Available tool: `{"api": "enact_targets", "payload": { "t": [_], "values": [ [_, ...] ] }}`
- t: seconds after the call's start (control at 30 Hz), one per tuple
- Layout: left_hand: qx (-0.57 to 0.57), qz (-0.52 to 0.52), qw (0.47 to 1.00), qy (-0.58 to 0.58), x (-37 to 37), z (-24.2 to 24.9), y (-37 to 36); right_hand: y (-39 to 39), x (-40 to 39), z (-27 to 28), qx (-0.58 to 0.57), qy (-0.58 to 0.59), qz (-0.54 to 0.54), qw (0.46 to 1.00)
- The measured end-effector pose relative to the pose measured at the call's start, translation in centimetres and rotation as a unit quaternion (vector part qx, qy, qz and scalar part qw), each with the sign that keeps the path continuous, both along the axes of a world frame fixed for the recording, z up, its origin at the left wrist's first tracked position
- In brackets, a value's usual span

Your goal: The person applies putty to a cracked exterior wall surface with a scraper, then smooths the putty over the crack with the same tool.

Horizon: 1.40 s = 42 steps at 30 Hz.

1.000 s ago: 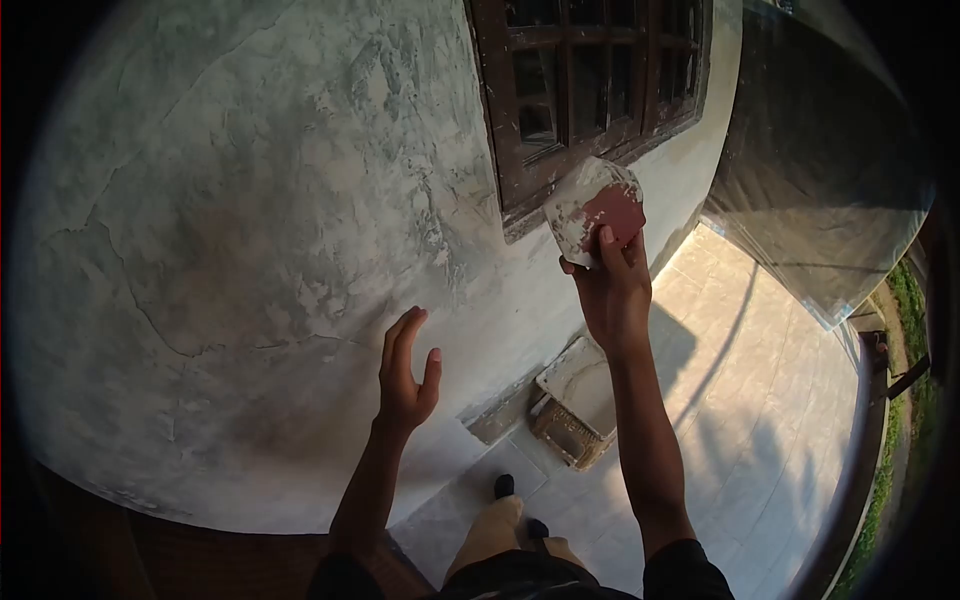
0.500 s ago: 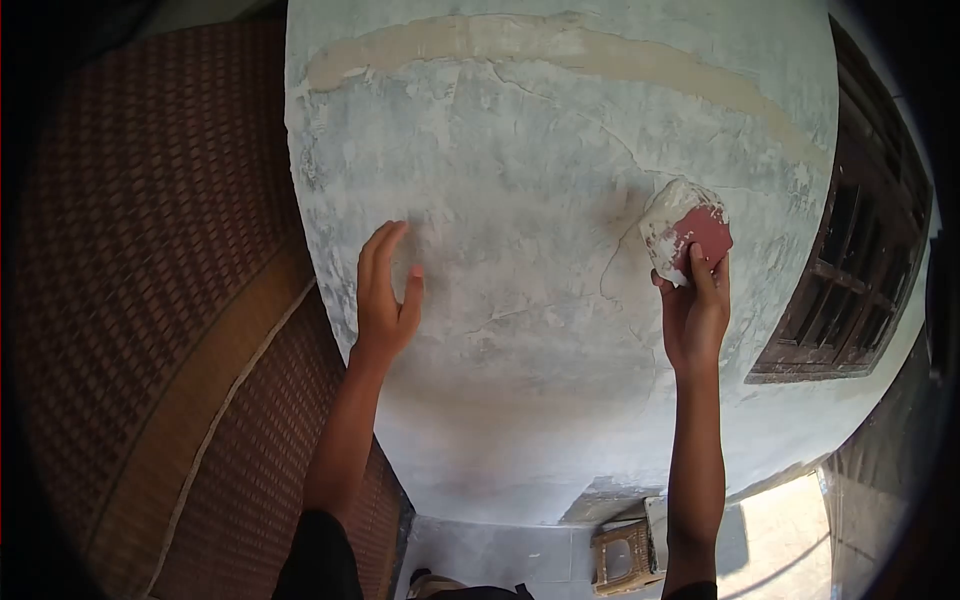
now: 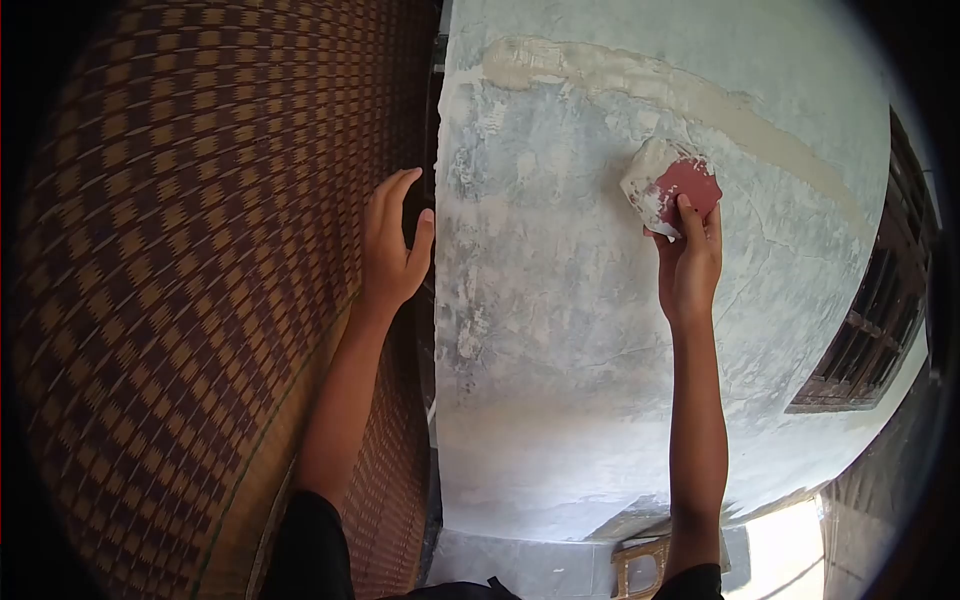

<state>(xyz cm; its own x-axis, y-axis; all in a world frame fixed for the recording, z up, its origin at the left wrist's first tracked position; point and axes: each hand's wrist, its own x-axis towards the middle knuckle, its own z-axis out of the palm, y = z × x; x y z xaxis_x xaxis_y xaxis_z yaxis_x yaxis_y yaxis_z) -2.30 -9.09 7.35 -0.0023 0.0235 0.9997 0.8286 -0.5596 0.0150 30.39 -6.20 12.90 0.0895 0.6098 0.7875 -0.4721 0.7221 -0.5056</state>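
My right hand grips a dark red putty spreader, thumb on its near face and fingers behind. Whitish putty is smeared thickly over its left and upper parts. It overlaps the grey, patchy plastered wall in this view, just under a beige putty band that arcs across the upper wall. Raised by the wall's left edge is my left hand, empty, with its thumb apart from the fingers. Behind it stands a brown woven panel.
A dark wooden window with bars is set in the wall at the right. On the grey tiled floor below, a small wooden frame-like item stands by the wall base. Bright light falls at the lower right.
The view has turned left, showing more of the woven panel. My right hand has raised the putty spreader toward the beige band. My left hand now overlaps the panel rather than the wall.
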Motion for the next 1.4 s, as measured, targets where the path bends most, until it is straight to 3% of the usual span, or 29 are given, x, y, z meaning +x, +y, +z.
{"api": "enact_targets", "payload": {
  "t": [0.17,0.27,0.57,0.63,0.93,1.1,1.2,1.4],
  "values": [
    [0.013,-0.021,1.000,0.004,-1.6,-0.1,0.6,0.1,-4.2,1.5,0.002,-0.026,-0.083,0.996],
    [0.013,-0.037,0.999,-0.003,-1.6,-0.2,1.8,1.5,-5.3,2.9,0.078,-0.101,-0.184,0.975],
    [0.006,-0.038,0.999,-0.009,-1.3,-0.5,2.9,1.6,-9.3,7.4,0.246,-0.191,-0.263,0.913],
    [0.013,-0.037,0.999,-0.004,-1.3,-0.4,3.3,1.9,-10.0,8.2,0.402,-0.205,-0.317,0.834],
    [0.022,-0.039,0.999,0.013,-1.8,0.0,5.1,2.9,-14.6,9.2,0.518,-0.241,-0.431,0.698],
    [0.026,-0.061,0.998,0.023,-2.3,-0.2,6.2,4.3,-16.0,9.6,0.550,-0.254,-0.540,0.584],
    [0.023,-0.054,0.998,0.025,-2.7,0.0,6.4,5.0,-16.9,9.6,0.549,-0.243,-0.581,0.549],
    [0.021,-0.064,0.997,0.026,-3.0,-0.2,7.2,6.1,-18.4,9.6,0.543,-0.233,-0.598,0.541]
  ]
}}
